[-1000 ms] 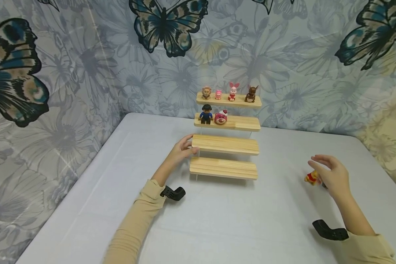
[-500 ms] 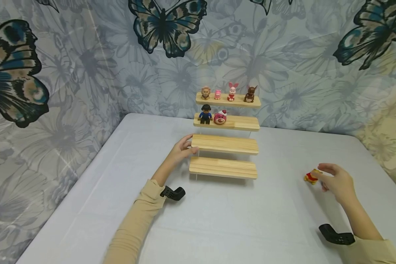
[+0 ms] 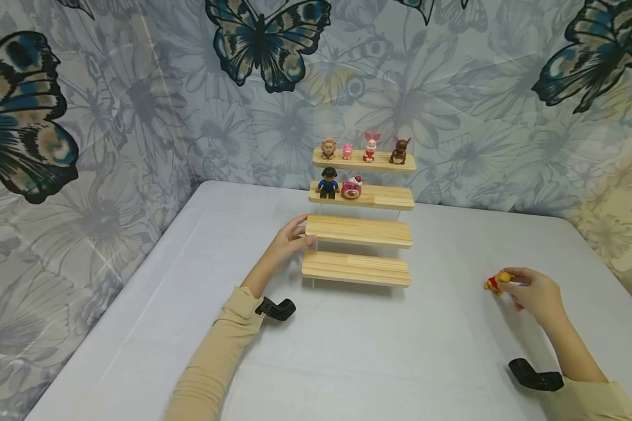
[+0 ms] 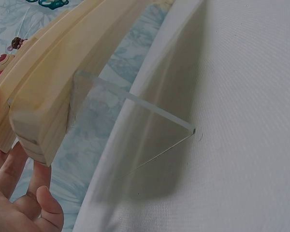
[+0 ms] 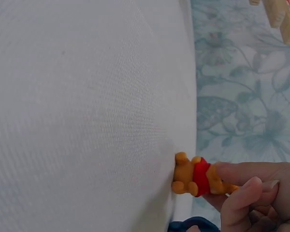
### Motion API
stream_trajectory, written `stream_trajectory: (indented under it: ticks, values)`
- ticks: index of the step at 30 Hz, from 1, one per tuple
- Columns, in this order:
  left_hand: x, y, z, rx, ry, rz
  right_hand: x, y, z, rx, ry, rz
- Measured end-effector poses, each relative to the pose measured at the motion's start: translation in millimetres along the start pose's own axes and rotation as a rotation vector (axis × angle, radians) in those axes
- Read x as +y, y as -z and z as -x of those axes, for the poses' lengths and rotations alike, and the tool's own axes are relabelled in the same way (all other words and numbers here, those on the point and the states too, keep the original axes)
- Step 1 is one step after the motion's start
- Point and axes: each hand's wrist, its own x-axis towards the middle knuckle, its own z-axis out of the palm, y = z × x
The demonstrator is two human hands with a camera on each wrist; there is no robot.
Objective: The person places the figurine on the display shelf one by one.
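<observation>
My right hand (image 3: pixel 541 297) pinches a small yellow bear figurine (image 3: pixel 495 283) in a red shirt by its head, at the right of the table. In the right wrist view, the figurine (image 5: pixel 184 176) has its feet right at the white cloth, with thumb and finger on the head. My left hand (image 3: pixel 287 240) grips the left end of the third shelf down (image 3: pixel 360 230) of a stepped wooden display stand. From the left wrist, its fingers (image 4: pixel 38 180) show against the ends of the wooden boards (image 4: pixel 43 121).
The top shelf (image 3: pixel 358 161) carries several small animal figurines. On the second shelf (image 3: pixel 390 197) are a doll in a blue top (image 3: pixel 328 184) and a pink bear head (image 3: pixel 351 188). A dark blue object (image 5: pixel 195 224) lies beside the right hand. Butterfly-printed fabric (image 3: pixel 453 117) backs the table.
My right hand has shifted slightly right and lower, and its thumb and finger have closed on the bear figurine's head. The left hand stays at the shelf.
</observation>
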Motion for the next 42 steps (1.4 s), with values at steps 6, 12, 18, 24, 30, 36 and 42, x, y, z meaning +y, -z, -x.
stream_trajectory:
  ticks: [6,12,18,24,30,36,42]
  values:
    - [-18.2,3.3,-11.5,0.008,0.007,0.008,0,-1,1.0,0.017,-0.019,0.002]
    - [-20.1,3.0,-11.4,0.018,-0.002,-0.006,-2,1,1.5,0.028,-0.003,-0.006]
    - [-20.8,1.0,-13.1,0.013,-0.004,0.001,25,2,-18.6,0.061,0.01,-0.059]
    - [-21.3,1.3,-12.5,0.022,-0.008,0.012,33,-4,-39.2,0.076,0.023,-0.1]
    - [-21.6,2.3,-11.1,0.015,0.006,-0.006,-56,11,-17.0,0.1,0.054,-0.178]
    - [-23.3,2.6,-12.0,0.031,-0.003,0.003,-108,14,-19.1,0.121,0.128,-0.364]
    - [-23.5,3.4,-12.4,0.022,-0.003,0.008,-141,1,-33.9,0.104,0.224,-0.541]
